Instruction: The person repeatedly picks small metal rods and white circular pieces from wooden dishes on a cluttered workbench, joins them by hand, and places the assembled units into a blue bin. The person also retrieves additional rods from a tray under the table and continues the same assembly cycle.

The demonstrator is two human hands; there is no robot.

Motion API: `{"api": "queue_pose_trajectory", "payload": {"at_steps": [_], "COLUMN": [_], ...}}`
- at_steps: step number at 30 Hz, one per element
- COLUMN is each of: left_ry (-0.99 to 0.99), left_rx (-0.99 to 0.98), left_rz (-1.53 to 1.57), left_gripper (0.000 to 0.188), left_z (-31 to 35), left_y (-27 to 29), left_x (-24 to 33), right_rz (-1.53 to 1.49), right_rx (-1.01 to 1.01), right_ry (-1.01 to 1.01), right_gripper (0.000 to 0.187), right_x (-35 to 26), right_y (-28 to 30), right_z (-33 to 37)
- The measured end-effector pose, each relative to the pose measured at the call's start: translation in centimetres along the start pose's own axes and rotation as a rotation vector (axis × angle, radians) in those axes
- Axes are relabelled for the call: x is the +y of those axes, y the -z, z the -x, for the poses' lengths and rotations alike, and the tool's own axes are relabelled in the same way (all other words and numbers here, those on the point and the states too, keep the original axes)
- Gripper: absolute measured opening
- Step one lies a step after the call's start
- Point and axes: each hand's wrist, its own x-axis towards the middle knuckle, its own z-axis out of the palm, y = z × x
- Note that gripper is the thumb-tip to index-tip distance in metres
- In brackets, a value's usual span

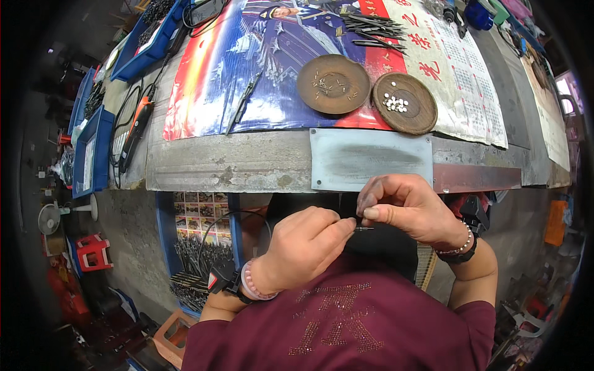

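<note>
In front of my chest, just below the bench's front edge, both hands are close together. My left hand (309, 244) is closed, with thumb and fingers pinched at the end of a thin metal piece (364, 229), which pokes out toward the right. My right hand (405, 209) is curled just beside it, thumb against fingertips; whatever lies in that pinch is too small to make out. Above the hands, a pale plate (371, 176) with a dark smear is fixed to the bench edge. Behind it are a brown dish (312, 99) of tiny brass-coloured pins and a wooden dish (421, 120) of small white discs.
A printed poster sheet (216, 80) covers the bench, bearing a slim dark tool (244, 103) and a pile of dark metal pieces (374, 29). An orange-and-black corded tool (136, 127) and blue bins (93, 151) are at left. Below stands a blue-framed bin (164, 229) of dark pieces.
</note>
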Motion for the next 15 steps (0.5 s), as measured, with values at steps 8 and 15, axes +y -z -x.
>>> {"api": "queue_pose_trajectory", "payload": {"at_steps": [8, 15], "left_ry": [-0.127, -0.148], "left_rx": [-0.094, -0.099], "left_rz": [-0.204, -0.231], "left_gripper": [0.034, 0.031], "left_z": [-0.4, -0.6], "left_y": [0.3, 0.2], "left_x": [0.6, 0.7], "right_rz": [0.060, 0.120], "right_rx": [0.015, 0.035], "right_ry": [-0.010, -0.037], "right_gripper": [0.013, 0.015], "right_x": [1.0, 1.0], "right_y": [-0.1, -0.1], "right_z": [0.9, 1.2]}}
